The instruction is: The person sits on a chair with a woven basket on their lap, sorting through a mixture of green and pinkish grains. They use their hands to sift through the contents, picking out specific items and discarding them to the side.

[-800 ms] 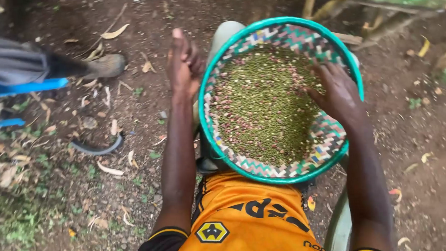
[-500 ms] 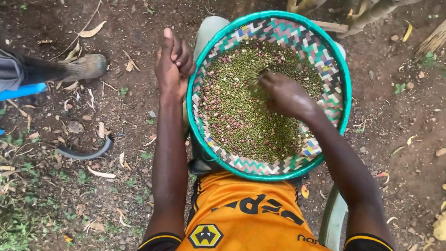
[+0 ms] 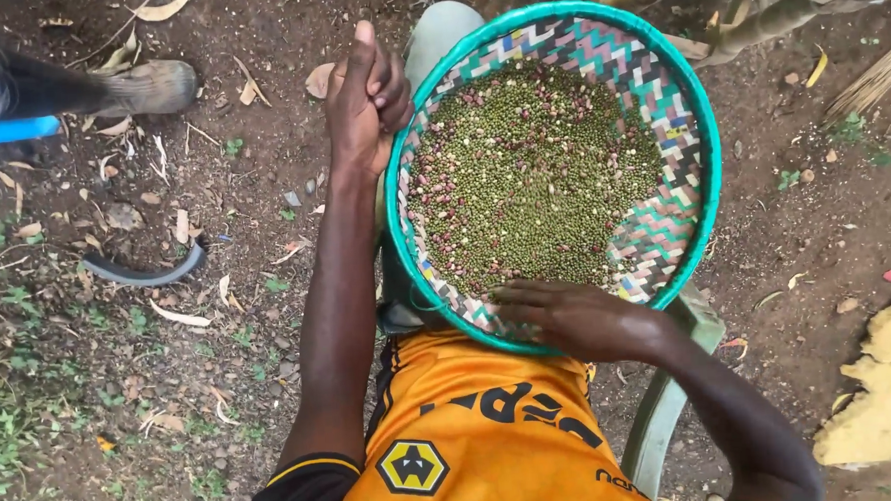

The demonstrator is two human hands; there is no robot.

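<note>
A round woven tray (image 3: 674, 100) with a teal rim and a zigzag pattern rests on my lap. Small green grains (image 3: 537, 176) mixed with reddish and pale bits fill it. My left hand (image 3: 364, 99) grips the tray's left rim, thumb up along the edge. At the near edge of the tray my right hand (image 3: 579, 315) lies flat, palm down, fingers stretched to the left over the grains close to my orange shirt (image 3: 473, 430). Whether it holds any grains is hidden.
Bare dirt with dry leaves and small weeds surrounds me. Another person's shoe (image 3: 148, 85) and dark trouser leg are at the upper left. A curved dark strip (image 3: 146, 274) lies on the ground to the left. A pale green chair edge (image 3: 672, 391) shows under me.
My right hand has swept from the tray's far right side through the middle of the grains to the near edge. The left hand has kept its grip on the rim.
</note>
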